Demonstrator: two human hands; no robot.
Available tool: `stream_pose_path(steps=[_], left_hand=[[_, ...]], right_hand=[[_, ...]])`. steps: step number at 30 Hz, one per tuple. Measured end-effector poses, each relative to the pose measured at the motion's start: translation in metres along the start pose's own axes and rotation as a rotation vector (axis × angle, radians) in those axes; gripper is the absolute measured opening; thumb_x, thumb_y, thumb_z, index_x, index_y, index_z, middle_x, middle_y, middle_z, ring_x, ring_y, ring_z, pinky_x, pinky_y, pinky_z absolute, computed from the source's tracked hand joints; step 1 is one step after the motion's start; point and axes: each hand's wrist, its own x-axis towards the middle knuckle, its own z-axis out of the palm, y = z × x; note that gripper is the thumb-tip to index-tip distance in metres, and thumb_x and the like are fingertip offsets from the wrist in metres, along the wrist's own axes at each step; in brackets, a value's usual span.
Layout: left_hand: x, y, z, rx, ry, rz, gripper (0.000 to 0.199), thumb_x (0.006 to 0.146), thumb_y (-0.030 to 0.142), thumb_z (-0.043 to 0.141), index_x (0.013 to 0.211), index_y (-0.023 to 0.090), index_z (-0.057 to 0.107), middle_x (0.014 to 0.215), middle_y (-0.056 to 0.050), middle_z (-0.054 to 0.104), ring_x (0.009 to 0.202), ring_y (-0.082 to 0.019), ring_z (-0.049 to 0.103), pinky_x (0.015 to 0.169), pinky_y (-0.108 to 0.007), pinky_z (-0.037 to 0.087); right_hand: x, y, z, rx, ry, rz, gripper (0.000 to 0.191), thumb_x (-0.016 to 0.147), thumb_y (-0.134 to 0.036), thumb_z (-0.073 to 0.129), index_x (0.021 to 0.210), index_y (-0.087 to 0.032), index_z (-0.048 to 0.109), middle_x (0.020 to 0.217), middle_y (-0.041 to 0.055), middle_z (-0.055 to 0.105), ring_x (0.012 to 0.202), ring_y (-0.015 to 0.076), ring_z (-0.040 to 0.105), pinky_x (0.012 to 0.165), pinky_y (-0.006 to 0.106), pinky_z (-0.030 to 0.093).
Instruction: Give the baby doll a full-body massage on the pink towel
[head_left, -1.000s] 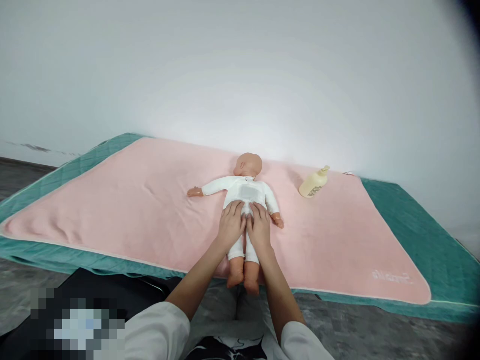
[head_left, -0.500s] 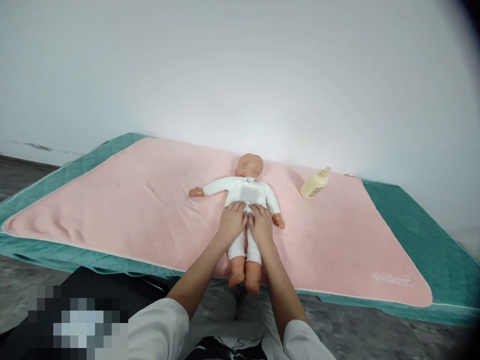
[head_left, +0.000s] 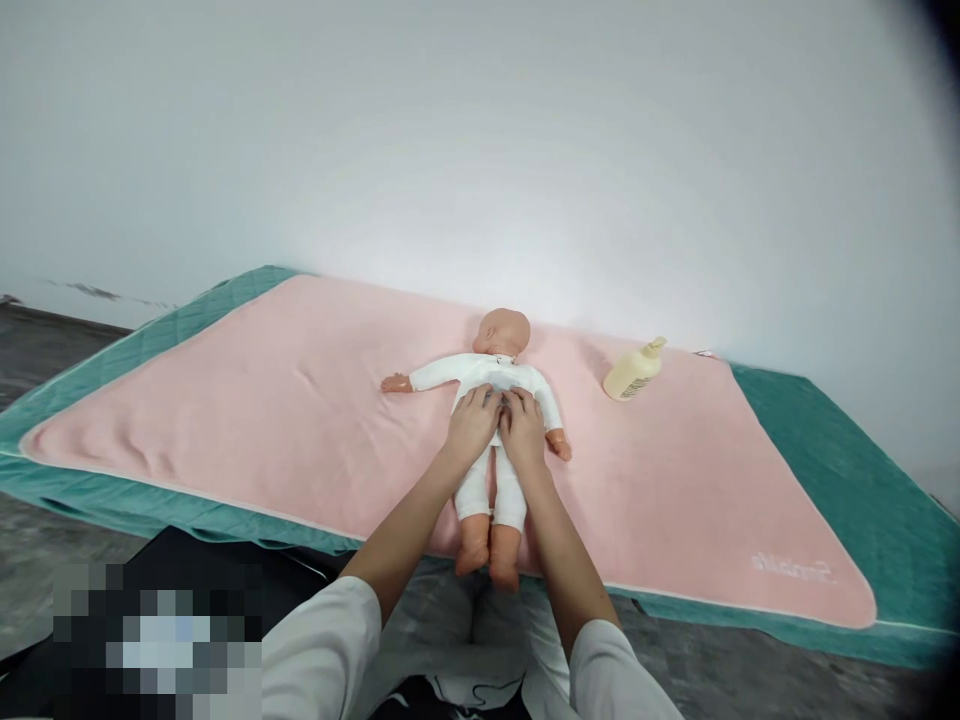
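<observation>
A baby doll point(head_left: 471, 372) with a white cloth body lies on the pink mat, its head toward the wall and turned to the left. My left hand point(head_left: 474, 420) rests palm down on the left side of its torso, fingers laid flat. Beside it, my right hand point(head_left: 522, 424) lies flat on the right side of the torso, the thumbs close together. Both sets of fingertips reach the lower edge of a grey patch point(head_left: 504, 380) on the chest, which they partly cover. Neither hand grasps anything.
A pale yellow pump bottle point(head_left: 632, 372) leans on the pink mat point(head_left: 315, 400) right of the doll. Green padding point(head_left: 840, 440) shows around the mat. Behind stands a white wall. A dark object point(head_left: 187, 550), partly pixelated, is at the lower left.
Both hands have slid up the doll's torso from its lower belly toward the chest, and the fingers now partly cover the grey patch. The view has shifted slightly.
</observation>
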Motion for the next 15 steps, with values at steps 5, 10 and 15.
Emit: stream_pose_path(steps=[5,10,15], left_hand=[[0.0028,-0.0019,0.0013,0.008,-0.048,-0.017,0.023,0.093,0.020,0.045,0.109,0.014,0.061,0.118,-0.012,0.060,0.103,-0.024,0.058,0.088,-0.037,0.046],[0.0033,-0.0016,-0.0014,0.009,-0.073,-0.017,0.024,0.093,0.021,0.044,0.110,0.013,0.060,0.117,-0.012,0.060,0.101,-0.024,0.057,0.088,-0.037,0.045],[0.0074,-0.0004,-0.0081,0.023,-0.129,-0.028,0.026,0.094,0.021,0.042,0.110,0.013,0.061,0.115,-0.011,0.060,0.098,-0.023,0.057,0.087,-0.037,0.045]], right_hand=[[0.0011,0.0009,0.0003,0.002,-0.043,0.011,0.037,0.089,-0.015,0.038,0.119,-0.014,0.060,0.123,0.0130,0.056,0.113,0.0244,0.050,0.101,0.041,0.039],[0.0025,0.0010,0.0002,0.018,-0.065,0.025,0.038,0.088,-0.014,0.038,0.119,-0.012,0.060,0.123,0.0128,0.057,0.112,0.0246,0.050,0.101,0.040,0.039],[0.0073,0.0009,-0.0046,0.057,-0.107,0.046,0.038,0.086,-0.013,0.039,0.117,-0.012,0.061,0.122,0.0131,0.056,0.109,0.0246,0.051,0.099,0.040,0.040]])
